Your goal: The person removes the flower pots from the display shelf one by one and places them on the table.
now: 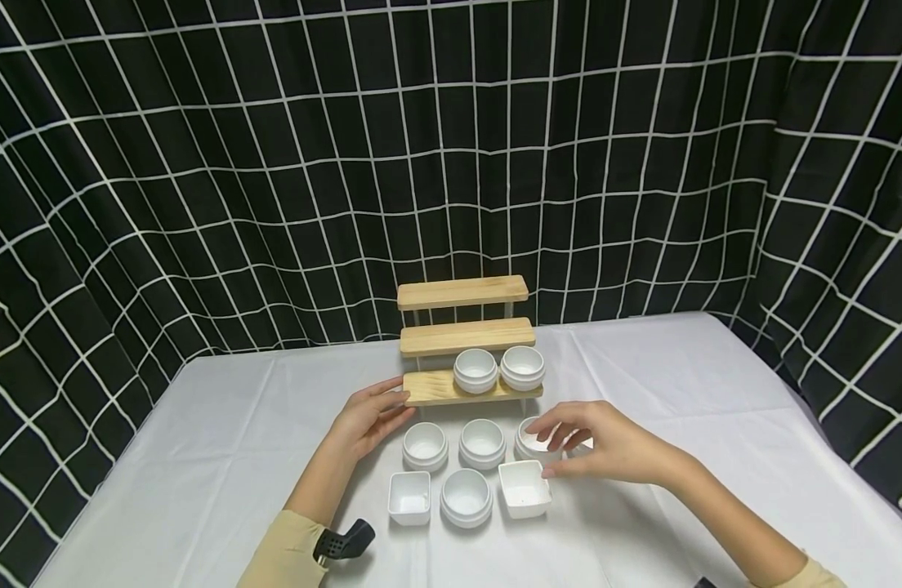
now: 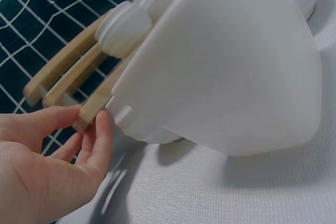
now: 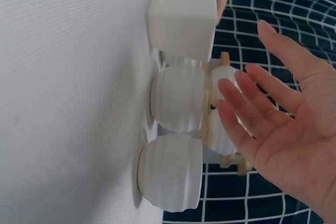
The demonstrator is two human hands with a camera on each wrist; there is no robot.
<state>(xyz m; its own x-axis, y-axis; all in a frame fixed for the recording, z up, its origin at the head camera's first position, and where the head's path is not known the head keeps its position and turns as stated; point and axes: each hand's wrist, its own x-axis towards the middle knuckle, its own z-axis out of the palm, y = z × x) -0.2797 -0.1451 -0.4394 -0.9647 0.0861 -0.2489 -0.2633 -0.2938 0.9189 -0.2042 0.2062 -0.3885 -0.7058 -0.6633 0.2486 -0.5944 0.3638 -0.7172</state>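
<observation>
A three-tier wooden stand [image 1: 466, 339] stands on the white table, with two round white bowls [image 1: 475, 369] [image 1: 523, 367] on its lowest shelf. In front of it lie several white bowls, round ones [image 1: 425, 445] [image 1: 483, 442] [image 1: 466, 496] and square ones [image 1: 409, 496] [image 1: 525, 488]. My left hand [image 1: 370, 416] touches the left end of the lowest shelf [image 2: 89, 111] with its thumb and straight fingertips [image 2: 102, 129]. My right hand [image 1: 591, 445] hovers with spread, relaxed fingers [image 3: 252, 103] over a round bowl [image 1: 530, 443] at the right of the row, partly hiding it. It holds nothing.
A white cloth [image 1: 201, 457] covers the table. A black curtain with a white grid [image 1: 274, 163] closes off the back and sides. A large square bowl [image 2: 231, 66] fills the left wrist view. A further white dish [image 1: 582, 446] is mostly hidden behind my right hand.
</observation>
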